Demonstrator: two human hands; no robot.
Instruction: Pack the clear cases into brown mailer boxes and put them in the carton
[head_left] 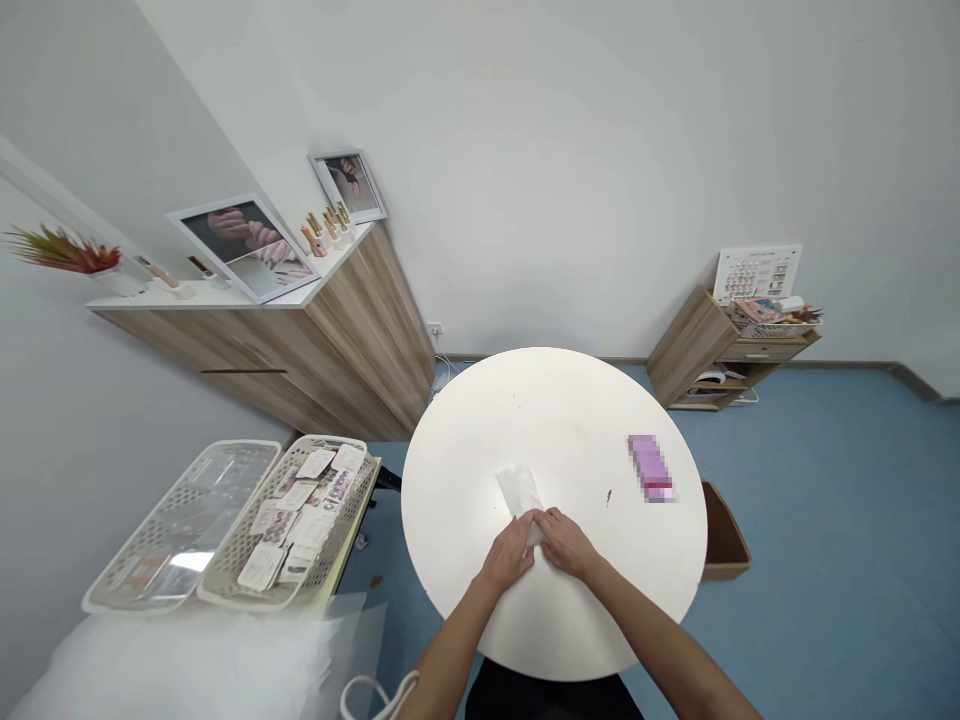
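Note:
A small, flat white pouch (pixel 519 488), thin and slightly see-through, lies at a slant on the round white table (pixel 555 400). My left hand (pixel 510 554) grips its near end from the left, with the fingers bent over the edge. From the right, my right hand (pixel 568 544) pinches the same end, its fingertips close to those of the left. Between the two hands a short part of the pouch shows; what it may contain cannot be made out. To the right on the table lies a purple, pixelated rectangular thing (pixel 651 467).
Left of the table stand a white basket of small cards (pixel 214 590) and another white basket (pixel 112 590), near translucent plastic sheets (pixel 187 660). A wooden cabinet (pixel 367 320) bears framed pictures and bottles. A small shelf (pixel 686 345) and a brown box (pixel 724 572) are to the right.

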